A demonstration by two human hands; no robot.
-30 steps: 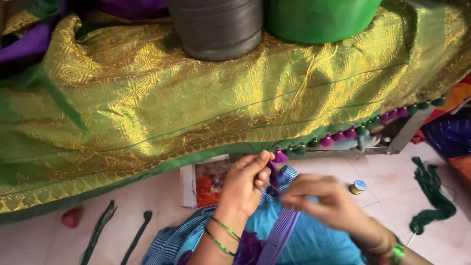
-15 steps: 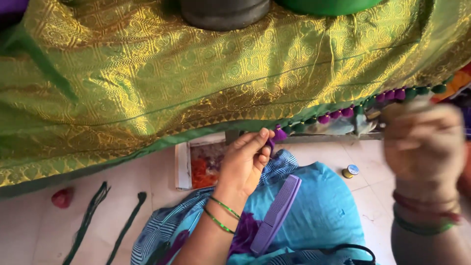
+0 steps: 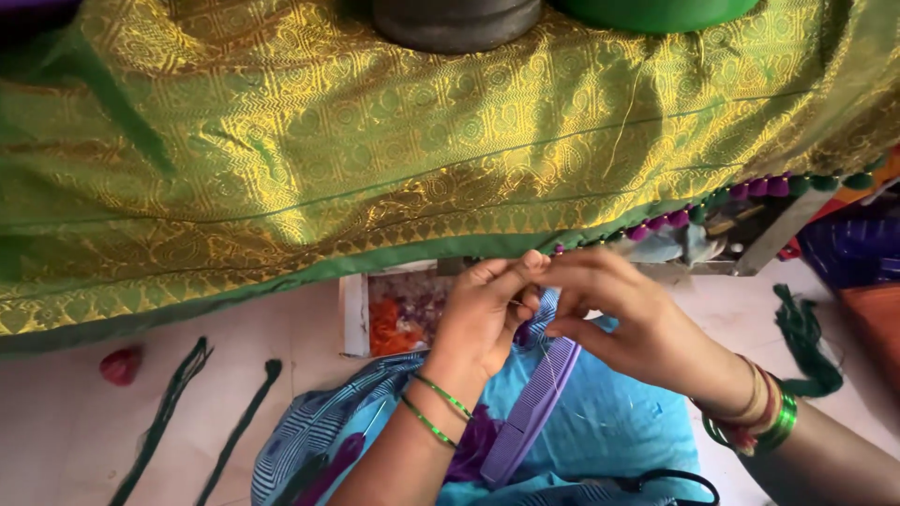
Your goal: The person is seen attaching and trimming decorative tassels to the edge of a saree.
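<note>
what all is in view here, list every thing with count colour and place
draped cloth: one, green and gold brocade, across the top
tassel beads: a row, purple and green, along the cloth's lower edge at right
dark pot: one, grey, on the cloth at top centre
green vessel: one, top right
comb: one, purple, on the lap
thread bundles: two, dark green, floor at left
thread bundle: one, dark green, floor at right
small red thing: one, floor far left
box: one, white, orange and purple inside, under the cloth
left hand: green bangles, pinching at the edge
right hand: bangles, meeting it
</note>
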